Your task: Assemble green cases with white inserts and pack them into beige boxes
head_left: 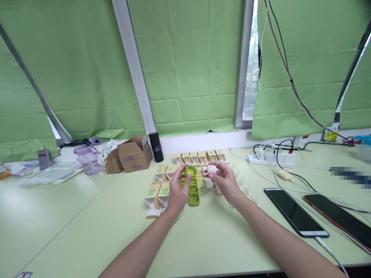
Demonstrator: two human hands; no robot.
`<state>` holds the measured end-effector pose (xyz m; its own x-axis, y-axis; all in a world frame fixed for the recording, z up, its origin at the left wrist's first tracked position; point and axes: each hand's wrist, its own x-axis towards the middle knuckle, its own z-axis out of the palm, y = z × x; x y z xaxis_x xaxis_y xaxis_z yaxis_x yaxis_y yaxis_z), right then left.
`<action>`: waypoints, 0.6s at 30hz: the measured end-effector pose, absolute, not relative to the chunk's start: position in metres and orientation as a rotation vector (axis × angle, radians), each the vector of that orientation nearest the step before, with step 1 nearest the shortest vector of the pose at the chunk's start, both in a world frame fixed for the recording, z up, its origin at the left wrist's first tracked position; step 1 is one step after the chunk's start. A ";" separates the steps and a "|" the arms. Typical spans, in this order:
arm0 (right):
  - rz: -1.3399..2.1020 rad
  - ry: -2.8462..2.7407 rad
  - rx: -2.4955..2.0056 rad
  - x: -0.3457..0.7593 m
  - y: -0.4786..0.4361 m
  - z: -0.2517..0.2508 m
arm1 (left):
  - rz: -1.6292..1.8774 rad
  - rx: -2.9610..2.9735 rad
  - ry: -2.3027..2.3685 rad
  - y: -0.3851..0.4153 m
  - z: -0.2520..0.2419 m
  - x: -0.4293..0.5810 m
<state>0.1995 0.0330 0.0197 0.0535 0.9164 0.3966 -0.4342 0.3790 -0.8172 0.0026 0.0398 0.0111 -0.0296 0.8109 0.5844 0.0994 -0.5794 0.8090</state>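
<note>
My left hand (pixel 180 185) holds a small green square tray (pixel 190 171) between thumb and fingers, tilted above the table. Beside it, my right hand (pixel 224 179) pinches a small white-pink piece (pixel 211 169). Below my hands stand more green trays (pixel 194 199) in a column, with small yellow parts (pixel 199 178) next to them. White pieces (pixel 208 183) lie under my right hand, and clear cups with yellow bits (pixel 245 190) stand to its right. Open small boxes with green labels (pixel 152 192) stand left of my left hand.
A row of open small boxes (pixel 202 157) stands behind. Further left are a cardboard box (pixel 136 156), a black cylinder (pixel 156 147) and a purple bottle (pixel 88 160). Two phones (pixel 295 211) (pixel 342 216), a power strip (pixel 272 159) and cables lie at the right.
</note>
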 end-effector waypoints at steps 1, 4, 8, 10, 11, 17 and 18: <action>1.098 -1.086 -0.588 0.201 0.033 0.020 | 1.668 1.704 0.961 0.040 0.011 0.002; 1.014 -1.172 -0.650 0.206 0.035 0.023 | 1.693 1.722 0.968 0.041 0.010 0.002; 0.833 -1.332 -0.747 0.212 0.036 0.028 | 1.698 1.722 0.983 0.043 0.008 0.002; 0.700 -1.448 -0.850 0.214 0.035 0.028 | 1.702 1.718 0.989 0.043 0.008 0.003; 0.629 -1.522 -0.910 0.215 0.033 0.027 | 1.705 1.716 0.989 0.043 0.008 0.003; 0.227 -1.954 -1.144 0.219 0.020 0.015 | 1.690 1.727 1.004 0.042 0.007 0.003; 0.157 -2.017 -1.162 0.219 0.018 0.014 | 1.692 1.735 1.006 0.042 0.007 0.003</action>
<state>0.2190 0.0181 0.0140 -0.2710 0.7765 0.5689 0.6793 0.5730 -0.4584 0.0030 0.0422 0.0069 -0.0519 0.7931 0.6068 0.1546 -0.5939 0.7895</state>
